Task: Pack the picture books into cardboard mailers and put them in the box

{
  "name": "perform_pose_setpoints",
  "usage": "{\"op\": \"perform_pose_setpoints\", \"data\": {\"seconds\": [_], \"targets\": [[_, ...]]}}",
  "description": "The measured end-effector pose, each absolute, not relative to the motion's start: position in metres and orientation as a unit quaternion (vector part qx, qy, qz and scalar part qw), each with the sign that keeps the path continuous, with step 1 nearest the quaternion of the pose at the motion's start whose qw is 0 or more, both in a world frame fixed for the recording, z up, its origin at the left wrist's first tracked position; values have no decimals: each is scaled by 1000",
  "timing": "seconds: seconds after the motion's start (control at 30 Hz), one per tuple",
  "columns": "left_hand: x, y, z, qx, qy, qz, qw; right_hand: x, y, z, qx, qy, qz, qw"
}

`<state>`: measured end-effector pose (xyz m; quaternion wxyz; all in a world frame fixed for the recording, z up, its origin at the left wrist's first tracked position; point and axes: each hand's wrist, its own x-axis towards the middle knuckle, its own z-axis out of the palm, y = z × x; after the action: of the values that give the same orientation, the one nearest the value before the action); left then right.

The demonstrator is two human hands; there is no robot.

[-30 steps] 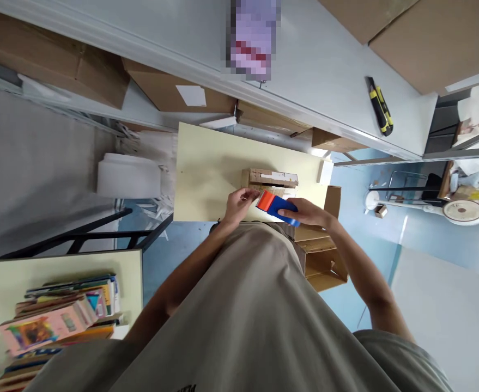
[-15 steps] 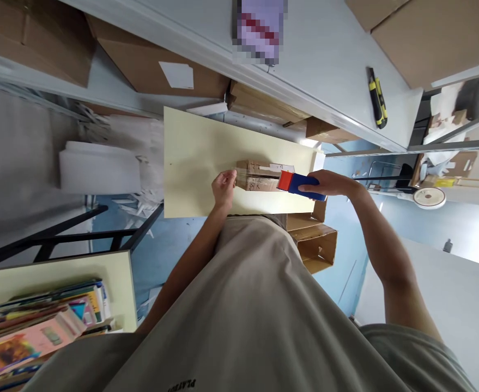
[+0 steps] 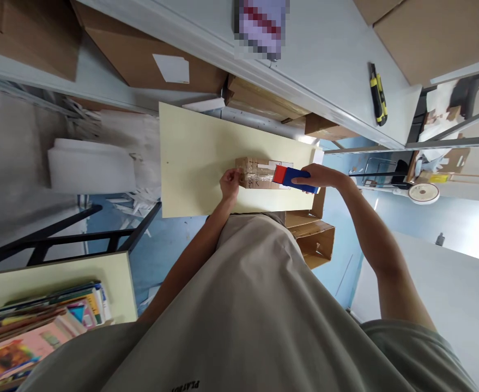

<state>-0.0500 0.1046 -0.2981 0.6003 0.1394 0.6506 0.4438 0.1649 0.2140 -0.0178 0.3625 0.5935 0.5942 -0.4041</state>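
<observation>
A small brown cardboard box lies on a cream board, marked with handwriting and a white label. Shiny clear tape runs along its top. My left hand is closed, its fingers curled against the box's left end; the fingertips are partly hidden. In my right hand is a blue and red tape dispenser, gripped by its blue body. The dispenser's red head sits over the right part of the box top.
Beyond the cream board stands a grey shelf bearing a black and yellow utility knife. Large cartons fill the shelving. White foam is at left, books at lower left, open cartons below the board's right end.
My left hand has moved right, in against the box's end. The dark seam on the box top is now covered by shiny tape. The dispenser stays over the right part; the view shifts slightly.
</observation>
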Motion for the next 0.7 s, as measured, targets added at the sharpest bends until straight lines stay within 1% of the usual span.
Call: {"op": "perform_pose_setpoints", "data": {"seconds": [0.2, 0.37, 0.53, 0.7], "targets": [[-52, 99, -297, 150, 681, 440, 566, 165, 208, -14, 586, 610, -391, 363], [-67, 96, -284, 234, 686, 462, 512, 172, 204, -17, 571, 636, -385, 349], [-61, 97, -259, 276, 629, 488, 539, 178, 205, -24, 556, 643, -408, 333], [-53, 103, -256, 281, 663, 446, 531, 188, 212, -33, 536, 643, -443, 321]]}}
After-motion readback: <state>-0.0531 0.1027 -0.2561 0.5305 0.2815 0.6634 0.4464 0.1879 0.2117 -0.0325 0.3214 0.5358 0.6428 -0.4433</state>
